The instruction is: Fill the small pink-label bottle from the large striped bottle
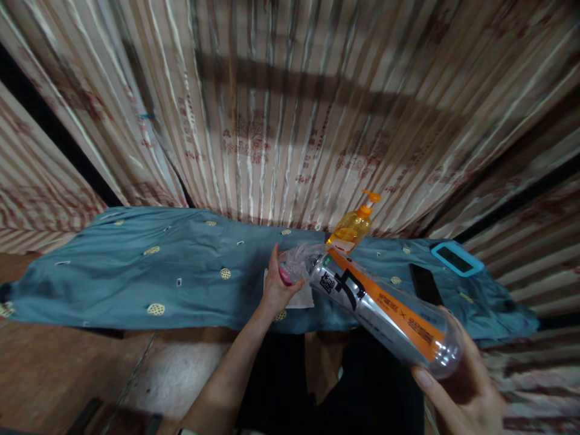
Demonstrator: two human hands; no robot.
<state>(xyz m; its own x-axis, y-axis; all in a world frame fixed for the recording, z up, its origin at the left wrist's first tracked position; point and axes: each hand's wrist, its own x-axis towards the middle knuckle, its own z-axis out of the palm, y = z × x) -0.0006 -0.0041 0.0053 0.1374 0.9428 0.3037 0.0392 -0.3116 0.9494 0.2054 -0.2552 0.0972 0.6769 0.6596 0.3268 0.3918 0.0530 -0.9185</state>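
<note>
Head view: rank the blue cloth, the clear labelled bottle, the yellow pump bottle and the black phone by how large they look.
1. blue cloth, largest by far.
2. clear labelled bottle, in the right hand; nearness to the camera inflates it.
3. yellow pump bottle and black phone look alike; no ranking between them.

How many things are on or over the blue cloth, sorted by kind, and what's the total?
Bottles: 2, the clear bottle with the orange label that the right hand holds, and the orange pump bottle
Flat devices: 2, the black phone and the blue-cased device
White papers: 1, under the left hand
Total: 5
</note>
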